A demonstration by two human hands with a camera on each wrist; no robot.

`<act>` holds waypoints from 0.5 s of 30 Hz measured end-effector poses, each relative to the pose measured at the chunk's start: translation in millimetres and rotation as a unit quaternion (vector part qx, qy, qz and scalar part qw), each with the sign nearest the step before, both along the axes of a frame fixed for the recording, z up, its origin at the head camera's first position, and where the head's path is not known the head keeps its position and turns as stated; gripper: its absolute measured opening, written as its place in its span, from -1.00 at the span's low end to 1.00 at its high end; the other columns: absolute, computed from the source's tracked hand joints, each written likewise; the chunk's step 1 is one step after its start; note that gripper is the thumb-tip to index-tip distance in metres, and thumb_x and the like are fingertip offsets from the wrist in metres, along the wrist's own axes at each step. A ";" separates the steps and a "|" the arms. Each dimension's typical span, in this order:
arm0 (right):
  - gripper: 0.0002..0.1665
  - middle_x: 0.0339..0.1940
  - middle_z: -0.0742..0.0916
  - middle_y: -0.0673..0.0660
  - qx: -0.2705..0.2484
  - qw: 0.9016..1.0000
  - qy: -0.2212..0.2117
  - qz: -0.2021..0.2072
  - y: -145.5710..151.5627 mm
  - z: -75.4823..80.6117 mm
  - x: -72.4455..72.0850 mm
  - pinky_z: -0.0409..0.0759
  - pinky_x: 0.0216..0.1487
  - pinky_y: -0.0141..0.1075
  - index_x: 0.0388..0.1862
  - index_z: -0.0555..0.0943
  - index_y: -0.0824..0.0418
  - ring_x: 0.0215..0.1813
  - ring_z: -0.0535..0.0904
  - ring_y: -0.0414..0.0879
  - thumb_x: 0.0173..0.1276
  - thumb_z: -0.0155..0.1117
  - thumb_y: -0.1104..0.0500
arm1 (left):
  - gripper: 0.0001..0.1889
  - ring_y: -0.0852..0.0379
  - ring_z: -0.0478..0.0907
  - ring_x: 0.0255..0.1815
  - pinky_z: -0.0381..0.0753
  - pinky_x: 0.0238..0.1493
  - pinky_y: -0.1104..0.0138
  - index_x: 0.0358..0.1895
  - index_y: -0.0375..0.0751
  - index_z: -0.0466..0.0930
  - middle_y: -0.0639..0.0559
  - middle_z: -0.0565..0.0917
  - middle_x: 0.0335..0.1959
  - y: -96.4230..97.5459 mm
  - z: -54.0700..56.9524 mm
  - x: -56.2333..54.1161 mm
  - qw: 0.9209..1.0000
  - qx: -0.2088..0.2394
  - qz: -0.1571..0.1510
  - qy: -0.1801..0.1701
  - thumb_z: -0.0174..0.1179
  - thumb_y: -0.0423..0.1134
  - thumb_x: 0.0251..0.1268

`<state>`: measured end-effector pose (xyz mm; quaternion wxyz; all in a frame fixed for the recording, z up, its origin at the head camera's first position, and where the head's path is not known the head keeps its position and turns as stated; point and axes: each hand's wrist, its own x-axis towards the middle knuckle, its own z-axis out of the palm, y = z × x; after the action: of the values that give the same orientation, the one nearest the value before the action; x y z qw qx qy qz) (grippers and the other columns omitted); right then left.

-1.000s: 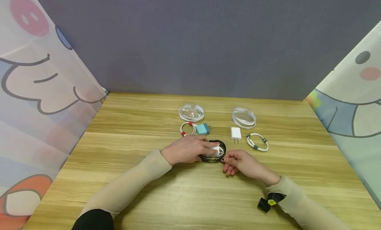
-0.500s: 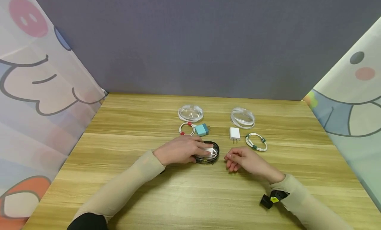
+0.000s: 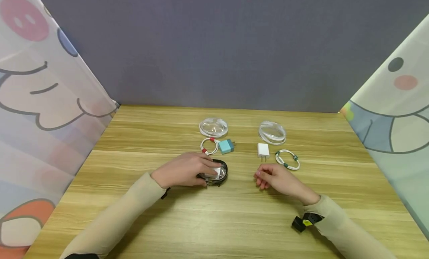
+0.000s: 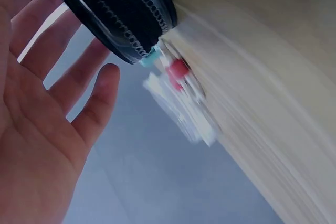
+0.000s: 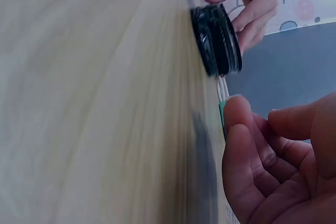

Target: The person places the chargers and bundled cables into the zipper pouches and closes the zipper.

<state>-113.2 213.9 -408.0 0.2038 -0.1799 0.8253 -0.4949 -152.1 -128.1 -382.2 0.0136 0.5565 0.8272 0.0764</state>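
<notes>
My left hand [image 3: 186, 170] grips a small round zip case [image 3: 223, 172] with a black rim and a see-through top, fingers over the top and thumb at the near side. Something white shows through the lid. In the left wrist view, the zip case [image 4: 123, 11] turns its black side and rows of zip teeth to the camera. My right hand [image 3: 277, 179] hovers close over the table to the right of the case, fingers loosely curled. Nothing shows between those fingers [image 5: 239, 156] in the right wrist view.
Behind the case are a white cable loop with red ties [image 3: 203, 141] and a blue plug adapter [image 3: 226, 146]. Farther right lie a white charger [image 3: 263, 150] and a cable with green ties [image 3: 280, 163]. Two clear round cases [image 3: 200, 130] stand at the back, before a grey panel [image 3: 214, 50].
The left hand has slid the zip case leftward, away from the right hand. The right hand, whose fingertips were at the case's right edge, has come off it.
</notes>
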 end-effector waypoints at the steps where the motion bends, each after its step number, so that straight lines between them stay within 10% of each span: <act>1: -0.75 -0.40 0.71 0.15 0.005 1.000 0.008 -0.002 0.3 0.0 -0.2 0.68 -0.37 -0.24 -0.25 0.63 0.35 -0.41 0.67 -0.01 0.57 0.07 0.24 | -0.56 0.11 0.42 0.35 0.37 0.35 0.23 0.13 0.09 0.72 0.17 0.51 0.34 -3.6 0.3 0.0 1.000 0.000 0.006 -0.001 0.48 -0.07 0.13; 15: -0.75 -0.40 0.71 0.09 0.027 0.999 0.039 -0.006 1.9 -0.6 -7.7 0.67 -0.36 -0.26 -0.24 0.65 0.29 -0.40 0.67 -0.05 0.57 0.10 0.19 | -0.53 0.05 0.47 0.29 0.48 0.25 0.12 0.10 0.07 0.74 0.15 0.54 0.32 -49.5 7.5 -9.5 0.994 0.004 0.099 -0.038 0.54 -0.16 0.02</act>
<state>-120.9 215.8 -408.6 0.1736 -0.1887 0.8465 -0.4665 -161.6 -177.7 -374.7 0.0348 0.4687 0.8768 0.1017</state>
